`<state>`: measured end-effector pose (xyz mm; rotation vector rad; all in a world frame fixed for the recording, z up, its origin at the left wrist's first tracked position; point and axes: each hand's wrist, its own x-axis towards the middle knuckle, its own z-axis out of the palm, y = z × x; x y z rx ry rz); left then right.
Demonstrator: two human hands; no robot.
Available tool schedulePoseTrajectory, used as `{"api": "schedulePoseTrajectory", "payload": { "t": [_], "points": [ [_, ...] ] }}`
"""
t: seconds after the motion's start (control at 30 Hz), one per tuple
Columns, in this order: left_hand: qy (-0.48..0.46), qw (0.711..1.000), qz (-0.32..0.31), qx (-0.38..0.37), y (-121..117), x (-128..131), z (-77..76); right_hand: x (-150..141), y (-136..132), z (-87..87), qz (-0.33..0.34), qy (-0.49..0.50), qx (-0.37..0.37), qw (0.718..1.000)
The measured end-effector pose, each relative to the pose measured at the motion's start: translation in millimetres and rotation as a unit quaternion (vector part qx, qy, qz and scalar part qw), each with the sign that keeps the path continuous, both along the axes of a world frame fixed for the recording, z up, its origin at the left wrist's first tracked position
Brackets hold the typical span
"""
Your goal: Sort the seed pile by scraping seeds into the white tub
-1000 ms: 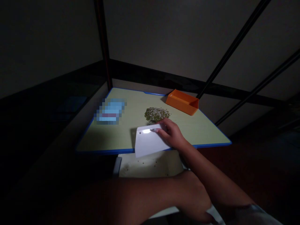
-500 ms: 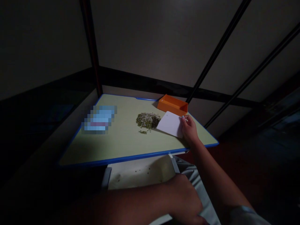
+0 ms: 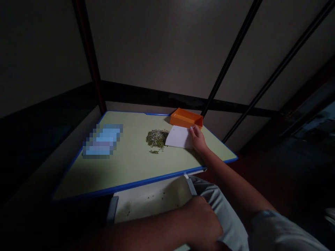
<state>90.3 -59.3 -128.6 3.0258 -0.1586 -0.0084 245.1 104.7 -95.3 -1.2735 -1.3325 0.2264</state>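
My right hand pinches the right edge of a flat white scraper with a small hole near one corner. The scraper's left edge meets the right side of a pile of small green beans mixed with whitish grains. A small cluster of loose green beans lies just in front of the pile. My left hand is curled at the near right of an open white drawer; its fingertips are mostly hidden. Several beans are scattered inside the drawer.
An orange open tray stands at the back right of the pale table, which has a blue rim. A blurred-out bluish item lies on its left. A wall with dark strips rises behind. The surroundings are dim.
My right hand has brought the scraper slightly left against the pile, and the scraper looks a little more level. The whole view has shifted slightly. My left hand stays by the drawer.
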Motion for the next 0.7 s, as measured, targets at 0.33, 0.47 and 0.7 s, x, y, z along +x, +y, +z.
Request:
{"api": "schedulePoseTrajectory", "payload": {
  "t": [0.33,0.47,0.7],
  "points": [
    [-0.003,1.0,-0.003,0.002,2.6,-4.1,5.0,-39.0,15.8,8.9,0.014,-0.039,0.017,0.999],
    [0.02,1.0,-0.003,0.004,3.2,-5.2,11.7,-50.5,19.9,9.7,0.025,-0.064,0.008,0.998],
    [0.04,0.999,0.001,-0.001,3.3,-6.2,16.9,-61.1,25.5,9.0,0.013,-0.112,-0.003,0.994]
  ]
}}
